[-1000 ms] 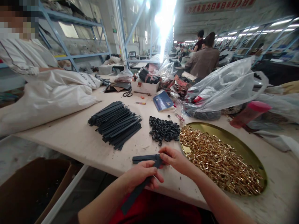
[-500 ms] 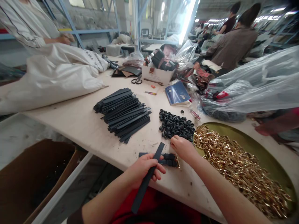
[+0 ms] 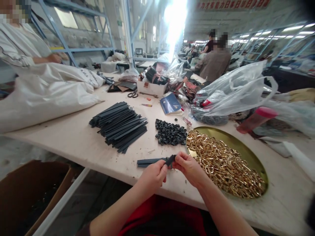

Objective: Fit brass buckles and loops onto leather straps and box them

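Observation:
My left hand [image 3: 155, 173] is closed around a flat black strap [image 3: 169, 160], its tip pointing up and right. At that tip, the thumb and fingers of my right hand [image 3: 185, 164] pinch a small dark piece that looks like a black loop; the fingers partly hide it. Behind my hands lie finished-looking straps [image 3: 146, 163], side by side on the table [image 3: 81, 131]. Beyond them is a heap of small black loops [image 3: 171, 132]. Left of that rests a stack of black straps [image 3: 118, 124]. On the right a gold tray [image 3: 262, 175] holds many gold buckles [image 3: 226, 164].
A white sack [image 3: 49, 98] covers the table's left side. At the back are scissors [image 3: 133, 94], a white box [image 3: 151, 88], a blue notebook [image 3: 170, 103] and plastic bags [image 3: 231, 95]. A pink-lidded bottle [image 3: 257, 119] lies right. Below left stands a cardboard box [image 3: 31, 186].
My right hand has moved from the edge of the loop heap to the strap's tip. My left hand has turned the strap and now grips it near that tip. The view has shifted right.

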A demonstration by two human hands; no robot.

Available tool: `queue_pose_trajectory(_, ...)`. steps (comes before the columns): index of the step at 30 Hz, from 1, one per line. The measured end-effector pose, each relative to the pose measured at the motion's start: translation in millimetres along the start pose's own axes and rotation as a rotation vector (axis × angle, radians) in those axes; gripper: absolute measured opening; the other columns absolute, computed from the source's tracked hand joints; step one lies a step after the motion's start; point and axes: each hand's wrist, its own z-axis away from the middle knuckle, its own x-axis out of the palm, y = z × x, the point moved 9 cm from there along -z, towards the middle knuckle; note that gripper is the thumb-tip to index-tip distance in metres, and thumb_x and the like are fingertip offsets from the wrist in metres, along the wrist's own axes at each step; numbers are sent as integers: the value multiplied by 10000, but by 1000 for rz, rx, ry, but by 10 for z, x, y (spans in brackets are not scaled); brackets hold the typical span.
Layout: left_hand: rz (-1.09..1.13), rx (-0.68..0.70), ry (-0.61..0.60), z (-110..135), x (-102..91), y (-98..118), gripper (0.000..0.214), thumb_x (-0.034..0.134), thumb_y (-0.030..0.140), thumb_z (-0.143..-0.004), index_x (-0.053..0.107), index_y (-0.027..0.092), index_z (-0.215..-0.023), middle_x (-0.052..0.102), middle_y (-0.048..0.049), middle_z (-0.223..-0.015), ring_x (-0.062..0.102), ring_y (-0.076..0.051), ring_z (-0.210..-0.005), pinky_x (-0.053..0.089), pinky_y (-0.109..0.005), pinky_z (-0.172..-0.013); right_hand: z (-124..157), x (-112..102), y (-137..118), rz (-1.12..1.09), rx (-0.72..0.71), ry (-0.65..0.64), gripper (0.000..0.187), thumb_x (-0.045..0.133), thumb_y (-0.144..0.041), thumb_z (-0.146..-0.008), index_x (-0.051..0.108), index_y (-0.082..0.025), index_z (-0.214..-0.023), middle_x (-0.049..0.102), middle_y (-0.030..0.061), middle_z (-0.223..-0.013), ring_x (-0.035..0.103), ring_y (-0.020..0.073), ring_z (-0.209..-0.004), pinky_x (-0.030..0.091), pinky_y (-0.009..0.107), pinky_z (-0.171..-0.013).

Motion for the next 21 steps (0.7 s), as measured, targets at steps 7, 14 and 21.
queue_pose_trajectory(7,-312,106,-32,113,30,227,282,315,295,-858,560,182,-778,606,-42,-722,530,-174,-672,307,-246,-596,220,-68,-156,145,-176,31,316,721,-399,-600,554,-173,-743,581,-37,-570,514,97,-528,406,255,-559)
queue_pose_trajectory(14,-200,45,-194,118,157,230,313,359,374,-853,581,174,-947,537,10,-562,485,-142,-533,305,-227,-527,347,73,1,199,-93,-107,260,711,-334,-612,548,-169,-729,560,-51,-536,481,90,-514,376,243,-551)
queue_pose_trajectory(21,119,62,-24,-24,68,121,317,436,394,-809,568,170,-989,480,22,-545,483,-141,-603,344,-208,-545,199,-111,-37,402,-158,-98,277,564,-442,-734,537,-178,-814,548,-23,-622,495,111,-535,409,257,-543)
